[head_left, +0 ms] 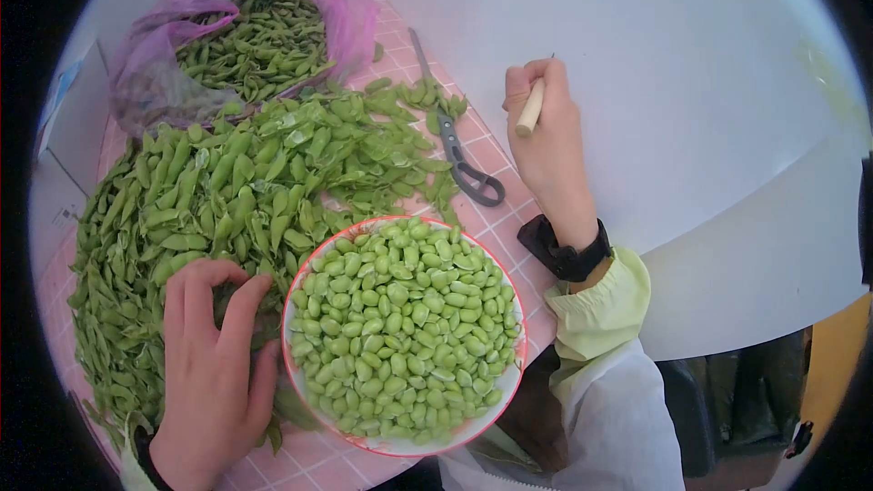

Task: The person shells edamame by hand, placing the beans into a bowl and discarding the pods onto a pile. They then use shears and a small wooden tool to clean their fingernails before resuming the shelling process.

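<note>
Left hand (214,373): laid palm-down on the pod heap (227,182); fingers loosely spread, nothing pinched
Right hand (548,141): closed around a wooden stick (530,107); rested on the white board (691,82)
Bowl (400,448): filled with shelled beans (405,327); set between the hands
Scissors (464,159): laid near the right hand

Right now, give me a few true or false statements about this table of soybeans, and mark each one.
1. The left hand rests on the pile of pods. True.
2. The bowl is full of unshelled pods. False: it holds shelled beans.
3. The right hand holds the scissors. False: it grips a wooden stick, and the scissors lie apart from it.
4. The pink bag has pods in it. True.
</note>
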A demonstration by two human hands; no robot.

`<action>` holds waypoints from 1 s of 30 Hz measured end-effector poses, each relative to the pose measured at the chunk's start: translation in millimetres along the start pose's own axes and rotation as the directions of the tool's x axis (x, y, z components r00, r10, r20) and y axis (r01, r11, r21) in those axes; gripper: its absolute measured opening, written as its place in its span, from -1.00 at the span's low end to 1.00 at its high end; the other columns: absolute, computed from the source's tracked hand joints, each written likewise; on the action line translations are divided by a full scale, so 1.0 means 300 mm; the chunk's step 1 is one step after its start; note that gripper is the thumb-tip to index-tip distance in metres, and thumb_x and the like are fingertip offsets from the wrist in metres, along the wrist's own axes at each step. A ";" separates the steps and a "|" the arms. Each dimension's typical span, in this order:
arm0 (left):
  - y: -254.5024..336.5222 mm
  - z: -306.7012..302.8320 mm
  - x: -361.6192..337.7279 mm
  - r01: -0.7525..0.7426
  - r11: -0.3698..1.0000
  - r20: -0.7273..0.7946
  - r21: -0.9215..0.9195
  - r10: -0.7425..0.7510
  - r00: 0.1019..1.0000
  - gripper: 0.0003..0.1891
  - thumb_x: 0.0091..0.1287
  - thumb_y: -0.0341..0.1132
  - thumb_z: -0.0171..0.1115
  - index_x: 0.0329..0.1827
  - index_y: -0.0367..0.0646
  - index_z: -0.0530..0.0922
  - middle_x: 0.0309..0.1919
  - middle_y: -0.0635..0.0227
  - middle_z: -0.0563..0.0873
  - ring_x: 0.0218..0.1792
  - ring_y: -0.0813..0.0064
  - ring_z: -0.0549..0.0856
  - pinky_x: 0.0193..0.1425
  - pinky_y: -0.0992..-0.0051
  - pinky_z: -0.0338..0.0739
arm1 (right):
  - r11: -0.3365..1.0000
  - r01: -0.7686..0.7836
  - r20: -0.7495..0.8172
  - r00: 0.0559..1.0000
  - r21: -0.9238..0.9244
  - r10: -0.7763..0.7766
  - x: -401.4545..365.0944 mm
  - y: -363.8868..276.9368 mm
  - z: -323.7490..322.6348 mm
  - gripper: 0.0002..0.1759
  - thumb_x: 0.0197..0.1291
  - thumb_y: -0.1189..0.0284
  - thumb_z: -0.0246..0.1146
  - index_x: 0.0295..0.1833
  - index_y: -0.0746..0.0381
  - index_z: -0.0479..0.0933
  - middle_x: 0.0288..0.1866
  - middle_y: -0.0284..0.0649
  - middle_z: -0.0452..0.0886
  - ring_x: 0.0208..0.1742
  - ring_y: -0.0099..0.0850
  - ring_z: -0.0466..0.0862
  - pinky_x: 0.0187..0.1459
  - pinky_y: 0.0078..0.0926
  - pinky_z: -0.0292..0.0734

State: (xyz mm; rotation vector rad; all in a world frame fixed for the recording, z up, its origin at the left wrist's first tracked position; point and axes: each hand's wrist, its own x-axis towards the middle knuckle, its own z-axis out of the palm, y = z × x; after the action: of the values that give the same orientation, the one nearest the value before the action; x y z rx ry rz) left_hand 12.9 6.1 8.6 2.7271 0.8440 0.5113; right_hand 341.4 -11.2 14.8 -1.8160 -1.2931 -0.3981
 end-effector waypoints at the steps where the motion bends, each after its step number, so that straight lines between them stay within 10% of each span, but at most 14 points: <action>1: 0.000 -0.001 0.000 0.000 1.000 0.003 0.002 0.000 1.000 -0.47 -0.02 -0.54 0.22 0.11 -0.37 0.41 0.04 -0.02 0.38 0.13 -0.09 0.37 0.25 0.08 0.27 | 0.999 0.019 -0.023 1.000 0.033 -0.018 0.002 0.011 0.005 -0.70 0.36 0.27 0.16 -0.17 0.29 0.31 -0.53 0.03 0.53 -0.47 0.03 0.57 -0.43 -0.12 0.41; 22: 0.002 -0.005 0.000 0.009 1.000 0.021 -0.003 -0.009 1.000 -0.47 0.00 -0.53 0.21 0.13 -0.37 0.40 0.04 -0.03 0.37 0.13 -0.09 0.36 0.26 0.07 0.25 | 0.932 -0.074 0.067 0.996 0.354 0.054 0.005 0.001 0.003 -0.82 0.39 0.53 0.00 -0.08 0.28 0.10 -0.34 -0.25 0.42 -0.47 -0.54 0.42 -0.41 -0.52 0.40; 30: 0.008 -0.009 0.001 0.009 1.000 0.028 0.009 -0.009 1.000 -0.48 0.01 -0.53 0.22 0.13 -0.37 0.40 0.05 -0.03 0.37 0.13 -0.09 0.36 0.26 0.09 0.26 | 0.992 -0.008 0.109 0.994 0.128 -0.006 -0.001 -0.015 -0.008 -0.91 0.35 0.50 -0.02 -0.13 0.25 0.21 -0.50 -0.23 0.45 -0.53 -0.48 0.45 -0.45 -0.48 0.39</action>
State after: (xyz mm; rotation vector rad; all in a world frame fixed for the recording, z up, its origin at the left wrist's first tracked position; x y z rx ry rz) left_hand 13.3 4.7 11.8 2.7307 0.8532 0.4671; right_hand 338.0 -12.9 18.0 -1.7507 -1.3607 -0.2118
